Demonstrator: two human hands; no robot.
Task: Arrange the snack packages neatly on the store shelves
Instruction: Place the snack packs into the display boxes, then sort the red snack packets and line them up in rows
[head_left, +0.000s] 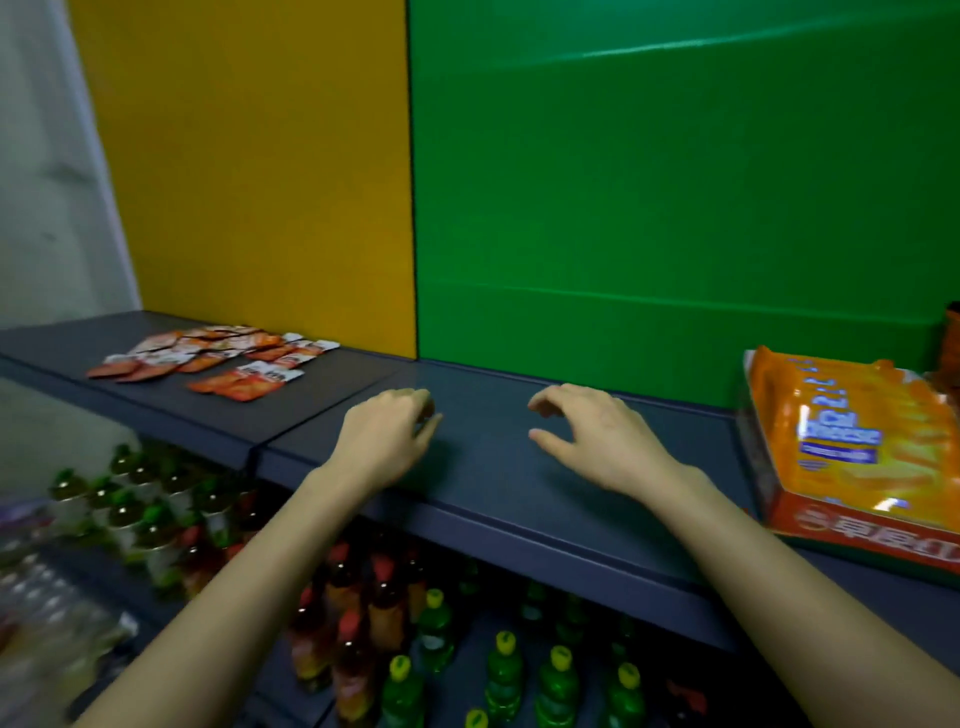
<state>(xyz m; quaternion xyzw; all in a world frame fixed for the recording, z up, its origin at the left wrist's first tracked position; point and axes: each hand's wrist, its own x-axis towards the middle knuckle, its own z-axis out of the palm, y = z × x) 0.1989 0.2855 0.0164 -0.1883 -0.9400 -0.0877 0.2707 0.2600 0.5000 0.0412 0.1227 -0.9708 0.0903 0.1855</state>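
Head view: left hand (387, 439), right hand (605, 441) over shelf (483, 483); fingers (550, 399) loosely curled, holding nothing.

Head view, forward and down, close over shelf (519, 483)

The small snack sachets (208, 358), orange-red with white ends, lie flat in a loose, overlapping cluster on the left section of the dark grey shelf (493, 467), toward its rear. A few sachets lie slightly apart from the cluster, nearer the front edge. The large orange package (841, 441), with a blue label and a red-orange near edge bearing white characters, lies flat and askew at the right end of the same shelf, well apart from the sachets; its print is blurred.
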